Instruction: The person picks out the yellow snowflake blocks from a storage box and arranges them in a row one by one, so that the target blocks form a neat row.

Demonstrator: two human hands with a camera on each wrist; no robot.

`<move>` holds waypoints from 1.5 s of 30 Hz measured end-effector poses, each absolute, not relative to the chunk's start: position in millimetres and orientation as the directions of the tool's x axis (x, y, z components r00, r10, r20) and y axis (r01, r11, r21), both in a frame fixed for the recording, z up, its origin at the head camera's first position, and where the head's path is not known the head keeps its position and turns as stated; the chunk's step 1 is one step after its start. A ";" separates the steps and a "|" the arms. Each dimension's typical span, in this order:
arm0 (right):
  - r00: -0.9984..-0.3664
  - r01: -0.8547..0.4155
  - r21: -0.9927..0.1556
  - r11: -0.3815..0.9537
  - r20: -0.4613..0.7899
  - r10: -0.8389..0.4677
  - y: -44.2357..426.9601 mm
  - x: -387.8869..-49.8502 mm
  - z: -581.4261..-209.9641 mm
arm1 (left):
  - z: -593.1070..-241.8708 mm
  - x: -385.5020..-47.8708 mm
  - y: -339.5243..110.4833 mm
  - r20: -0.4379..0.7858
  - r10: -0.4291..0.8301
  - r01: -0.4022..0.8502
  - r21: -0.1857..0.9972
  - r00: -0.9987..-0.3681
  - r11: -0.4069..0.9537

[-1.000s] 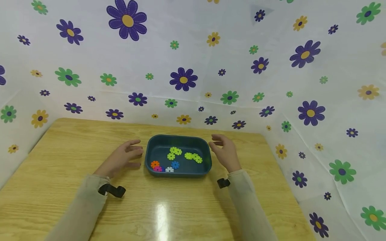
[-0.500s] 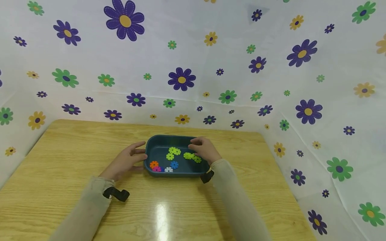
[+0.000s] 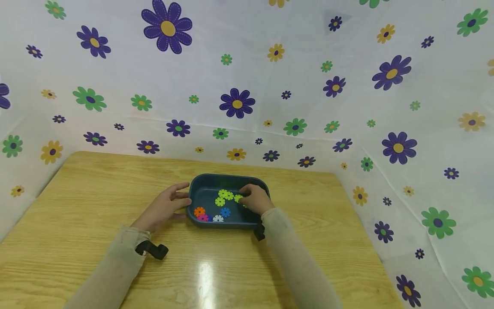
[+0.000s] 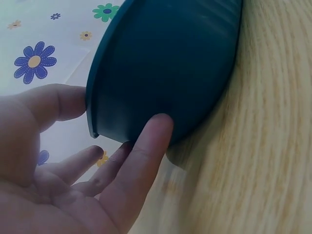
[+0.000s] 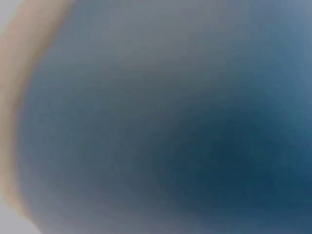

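Observation:
A dark teal plastic tub (image 3: pixel 231 225) sits on the table, holding several small notched flower-shaped discs. Yellow-green discs (image 3: pixel 223 195) lie in its middle. Near its front left corner are an orange disc (image 3: pixel 199 211), a pink disc (image 3: pixel 203 218), a blue disc (image 3: pixel 225 212) and a white disc (image 3: pixel 218 218). My left hand (image 3: pixel 164 208) touches the tub's left end from outside with spread fingers. My right hand (image 3: pixel 256 199) is inside the tub, fingertips at a yellow-green disc (image 3: pixel 238 198) on the right; whether they pinch it is hidden. The right wrist view is blurred.
The wooden table (image 3: pixel 173 266) extends around the tub. Behind and to the right hangs a white flower-printed sheet (image 3: pixel 208 77). Black wrist mounts (image 3: pixel 152 249) are strapped over the sleeves.
My right hand has moved left from beside the tub, over its right rim and down to the yellow-green discs. My left hand has moved right to touch the tub's left end.

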State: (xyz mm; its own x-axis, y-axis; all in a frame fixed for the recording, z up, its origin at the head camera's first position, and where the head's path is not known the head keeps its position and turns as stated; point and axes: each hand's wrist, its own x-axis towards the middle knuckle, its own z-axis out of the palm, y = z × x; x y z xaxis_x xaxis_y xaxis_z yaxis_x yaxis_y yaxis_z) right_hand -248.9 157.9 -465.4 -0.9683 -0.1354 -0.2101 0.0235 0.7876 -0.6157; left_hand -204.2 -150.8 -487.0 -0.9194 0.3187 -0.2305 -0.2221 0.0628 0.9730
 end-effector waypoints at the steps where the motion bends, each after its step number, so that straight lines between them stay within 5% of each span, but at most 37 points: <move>1: -0.968 0.008 -0.600 0.800 -0.205 -0.144 157.6 -249.2 -467.5 | -487.3 -204.3 -150.9 -0.232 0.317 -0.225 0.973 -0.920 0.060; 8: -0.959 -0.081 -0.548 0.833 -0.186 -0.216 151.2 -251.0 -473.6 | -488.0 -205.5 -152.9 -0.223 0.309 -0.217 0.975 -0.924 0.055; 17: -0.956 -0.050 -0.565 0.824 -0.211 -0.202 146.2 -247.1 -472.1 | -489.4 -204.3 -153.3 -0.231 0.300 -0.223 0.973 -0.925 0.063; 32: -0.975 0.014 -0.841 0.540 -0.131 -0.177 156.0 -238.8 -450.9 | -491.4 -204.7 -150.6 -0.237 0.308 -0.232 0.971 -0.921 0.055; 45: -0.991 0.090 -0.871 0.483 -0.125 -0.041 217.9 -239.3 -423.8 | -490.2 -204.3 -149.9 -0.217 0.299 -0.214 0.976 -0.929 0.042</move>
